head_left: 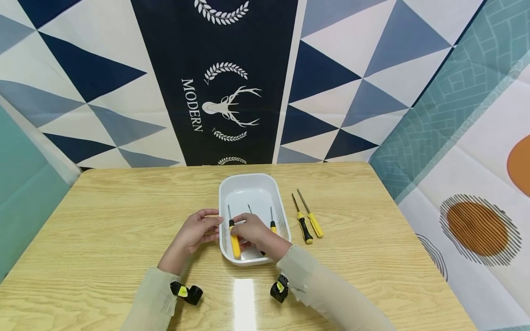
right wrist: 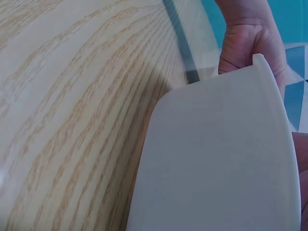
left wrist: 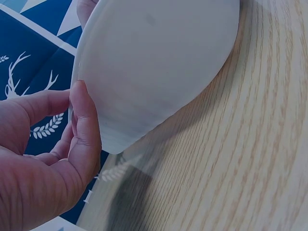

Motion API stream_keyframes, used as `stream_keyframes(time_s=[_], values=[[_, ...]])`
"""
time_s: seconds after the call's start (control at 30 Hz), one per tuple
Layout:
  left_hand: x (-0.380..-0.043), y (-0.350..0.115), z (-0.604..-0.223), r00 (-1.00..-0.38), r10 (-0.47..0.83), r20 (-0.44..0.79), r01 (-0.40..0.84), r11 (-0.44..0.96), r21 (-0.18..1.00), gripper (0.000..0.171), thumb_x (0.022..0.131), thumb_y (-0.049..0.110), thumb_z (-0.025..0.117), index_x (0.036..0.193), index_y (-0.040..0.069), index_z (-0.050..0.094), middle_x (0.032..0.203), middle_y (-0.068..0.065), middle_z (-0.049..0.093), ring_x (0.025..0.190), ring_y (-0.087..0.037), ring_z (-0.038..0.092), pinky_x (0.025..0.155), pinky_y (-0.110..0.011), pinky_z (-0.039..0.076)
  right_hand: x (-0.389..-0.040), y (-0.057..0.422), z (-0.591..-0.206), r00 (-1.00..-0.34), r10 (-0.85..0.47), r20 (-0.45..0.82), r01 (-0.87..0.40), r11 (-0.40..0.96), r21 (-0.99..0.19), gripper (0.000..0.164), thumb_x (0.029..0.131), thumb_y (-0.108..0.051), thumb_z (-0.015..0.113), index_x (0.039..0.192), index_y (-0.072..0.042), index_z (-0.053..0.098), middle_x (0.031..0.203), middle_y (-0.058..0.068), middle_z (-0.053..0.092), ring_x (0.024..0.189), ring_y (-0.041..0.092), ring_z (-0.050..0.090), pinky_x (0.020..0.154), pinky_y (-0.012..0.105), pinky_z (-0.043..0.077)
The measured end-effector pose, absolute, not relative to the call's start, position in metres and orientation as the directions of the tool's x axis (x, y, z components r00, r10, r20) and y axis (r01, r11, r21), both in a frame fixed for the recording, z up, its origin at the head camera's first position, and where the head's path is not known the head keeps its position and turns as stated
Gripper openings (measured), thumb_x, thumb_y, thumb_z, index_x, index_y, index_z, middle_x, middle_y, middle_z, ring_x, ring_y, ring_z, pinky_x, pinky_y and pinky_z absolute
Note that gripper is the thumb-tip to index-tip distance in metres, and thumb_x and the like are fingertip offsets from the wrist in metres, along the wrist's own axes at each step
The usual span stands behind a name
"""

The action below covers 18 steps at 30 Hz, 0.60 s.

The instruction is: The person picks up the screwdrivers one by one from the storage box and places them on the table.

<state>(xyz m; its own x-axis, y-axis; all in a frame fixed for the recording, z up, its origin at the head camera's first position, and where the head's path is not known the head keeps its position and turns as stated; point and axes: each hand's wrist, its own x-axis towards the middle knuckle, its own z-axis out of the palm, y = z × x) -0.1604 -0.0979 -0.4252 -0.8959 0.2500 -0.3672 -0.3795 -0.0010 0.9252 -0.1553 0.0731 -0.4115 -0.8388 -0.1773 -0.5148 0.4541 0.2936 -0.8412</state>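
Observation:
A white plastic tray (head_left: 254, 180) sits on the table. My left hand (head_left: 203, 230) grips its left rim; in the left wrist view the thumb (left wrist: 85, 115) presses the outer wall. Reaching over the near right side, my right hand (head_left: 254, 230) pinches a yellow-handled screwdriver (head_left: 235, 247) that lies along the tray's left side, tip pointing away. Under that hand runs another screwdriver (head_left: 250, 208), mostly hidden. A third screwdriver (head_left: 273, 225), yellow and black, lies by the right wall, partly covered by my wrist. The right wrist view shows mainly the tray's outer wall (right wrist: 216, 154).
Right of the tray, two more screwdrivers lie side by side on the wooden table (head_left: 124, 207): a black-and-yellow one (head_left: 305, 229) and an all-yellow-handled one (head_left: 315, 225). A patterned cloth (head_left: 232, 46) hangs behind the table's far edge.

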Motion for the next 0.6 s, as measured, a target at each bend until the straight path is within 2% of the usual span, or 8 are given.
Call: stream_keyframes(time_s=[0.6], values=[[-0.161, -0.0987, -0.4245, -0.892, 0.253, -0.374, -0.387, -0.004, 0.922, 0.049, 0.091, 0.015, 0.059, 0.133, -0.001, 0.04, 0.086, -0.001, 0.063, 0.07, -0.009, 0.062, 0.066, -0.024, 0.057, -0.158, 0.0799, -0.4065, -0.839, -0.159, -0.52, 0.462, 0.295, -0.836, 0.04, 0.081, -0.007, 0.06, 0.12, -0.005, 0.053, 0.07, 0.004, 0.053, 0.054, 0.014, 0.054, 0.048, 0.023, 0.05]])
